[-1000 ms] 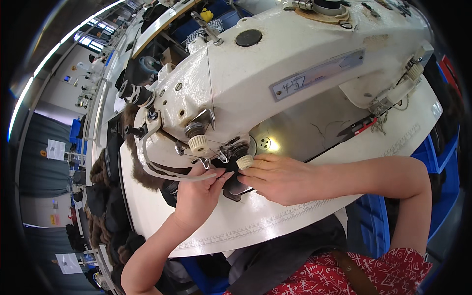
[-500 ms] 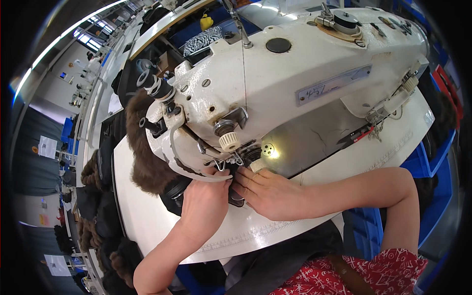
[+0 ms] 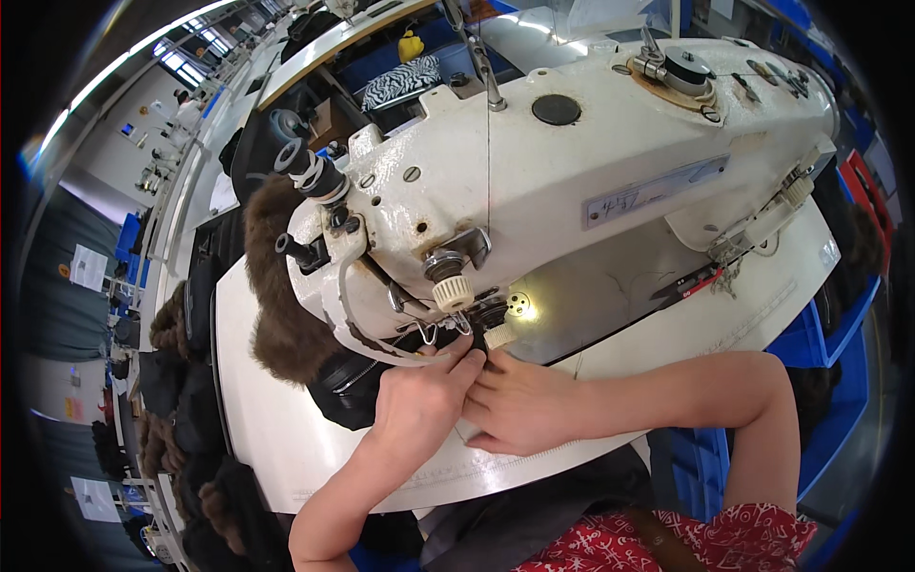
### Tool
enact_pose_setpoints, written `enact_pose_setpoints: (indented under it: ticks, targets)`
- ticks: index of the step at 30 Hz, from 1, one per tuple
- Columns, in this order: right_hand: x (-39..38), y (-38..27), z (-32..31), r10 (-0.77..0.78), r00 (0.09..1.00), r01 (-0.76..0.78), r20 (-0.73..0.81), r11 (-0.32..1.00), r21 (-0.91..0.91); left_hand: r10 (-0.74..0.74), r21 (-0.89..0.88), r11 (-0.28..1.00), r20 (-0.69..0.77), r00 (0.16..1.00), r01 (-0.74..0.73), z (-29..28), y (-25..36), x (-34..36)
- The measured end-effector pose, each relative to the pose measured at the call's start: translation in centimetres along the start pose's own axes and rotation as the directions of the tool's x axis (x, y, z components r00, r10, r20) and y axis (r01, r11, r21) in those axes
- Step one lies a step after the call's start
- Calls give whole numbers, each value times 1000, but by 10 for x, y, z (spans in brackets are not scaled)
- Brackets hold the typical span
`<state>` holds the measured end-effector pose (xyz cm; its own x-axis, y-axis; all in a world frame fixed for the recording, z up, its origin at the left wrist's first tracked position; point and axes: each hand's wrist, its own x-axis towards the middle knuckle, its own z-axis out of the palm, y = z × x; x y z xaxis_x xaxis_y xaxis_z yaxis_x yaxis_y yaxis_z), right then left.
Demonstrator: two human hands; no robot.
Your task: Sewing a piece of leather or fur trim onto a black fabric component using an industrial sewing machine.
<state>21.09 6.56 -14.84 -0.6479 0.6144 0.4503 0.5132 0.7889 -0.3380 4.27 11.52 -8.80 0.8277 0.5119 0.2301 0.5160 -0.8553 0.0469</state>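
The bare left hand (image 3: 419, 405) is pinching a narrow dark fabric strip (image 3: 479, 336) between thumb and fingers, just on the near side of the head of a large glossy white metal sewing machine (image 3: 534, 172). The bare right hand (image 3: 519, 405) is lying against it on the right, its fingers held together; their tips are partly hidden, so whether they are gripping the cloth cannot be told.

Just left of the left hand, a black fabric piece with a metallic zipper (image 3: 334, 405) is lying on the white tabletop with ruler markings (image 3: 257, 419). Fluffy brown fur (image 3: 281, 286) is bulging out beyond it, along the left side of the machine head. A ridged cream knob (image 3: 453, 293) is jutting out above the hands.

To the right, a slim red-and-black tool (image 3: 701, 284) is resting beside the machine's grey metal bed (image 3: 591, 276). Blue plastic bins (image 3: 696, 467) are standing at the near right, and dark fur-trimmed pieces (image 3: 191, 400) are piling up at the left.
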Motion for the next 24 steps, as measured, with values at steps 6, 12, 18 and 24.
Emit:
enact_pose_setpoints:
  ticks: [6, 12, 18, 24]
  targets:
    - [-33, 2, -45, -4, 1000, 4, -11, 998, 70, 151, 284, 944, 81, 985, -168, 10, 7, -15]
    - [-11, 46, -39, 212, 975, -190, 63, 948, -256, 154, 454, 876, 54, 987, -162, 21, 25, -16]
    - [-18, 47, -28, 204, 979, -197, 20, 963, -186, 134, 404, 909, -44, 990, -105, 29, 26, -17]
    - [-19, 54, -28, 89, 994, -102, -62, 963, -248, 108, 389, 916, -8, 994, -97, 25, 25, -12]
